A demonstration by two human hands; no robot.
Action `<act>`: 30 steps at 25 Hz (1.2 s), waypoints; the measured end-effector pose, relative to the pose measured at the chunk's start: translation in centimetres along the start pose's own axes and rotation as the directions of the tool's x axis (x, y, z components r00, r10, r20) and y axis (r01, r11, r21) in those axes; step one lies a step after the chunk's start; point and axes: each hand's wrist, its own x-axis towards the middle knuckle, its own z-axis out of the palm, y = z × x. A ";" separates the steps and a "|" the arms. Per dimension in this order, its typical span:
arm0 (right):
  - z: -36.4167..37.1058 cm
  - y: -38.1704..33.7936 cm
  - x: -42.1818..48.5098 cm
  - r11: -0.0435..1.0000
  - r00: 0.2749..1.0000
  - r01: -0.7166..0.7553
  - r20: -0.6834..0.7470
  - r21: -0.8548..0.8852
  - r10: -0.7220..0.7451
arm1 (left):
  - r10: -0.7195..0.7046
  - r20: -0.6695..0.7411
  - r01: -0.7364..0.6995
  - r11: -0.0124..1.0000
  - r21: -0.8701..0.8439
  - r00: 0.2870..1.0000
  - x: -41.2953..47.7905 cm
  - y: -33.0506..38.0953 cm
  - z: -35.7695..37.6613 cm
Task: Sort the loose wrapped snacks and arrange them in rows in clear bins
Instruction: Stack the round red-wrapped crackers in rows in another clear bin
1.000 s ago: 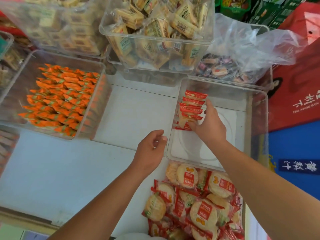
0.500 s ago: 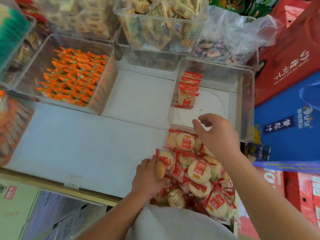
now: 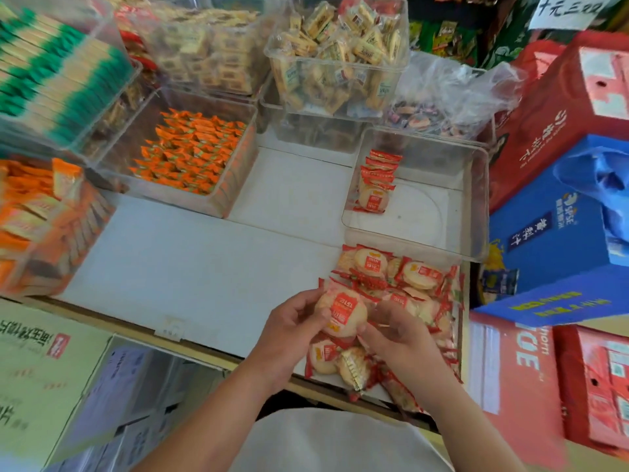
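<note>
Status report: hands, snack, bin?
Holding: left hand, right hand on one wrapped snack over the pile. One short row in bin, left wall. Path clear.

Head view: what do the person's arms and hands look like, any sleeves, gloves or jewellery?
The left hand and right hand wear no gloves, and no rings, watch or wristband show. The left forearm and right forearm are uncovered, with no sleeve as far as the frame's lower edge. Between them sits a pale grey-white garment, probably the person's top.
</note>
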 end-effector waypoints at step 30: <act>-4.8 6.2 -7.0 0.955 0.890 -0.043 -0.423 0.294 0.170 | 0.121 0.036 -0.110 0.694 0.711 0.992 5.6 -6.2 9.7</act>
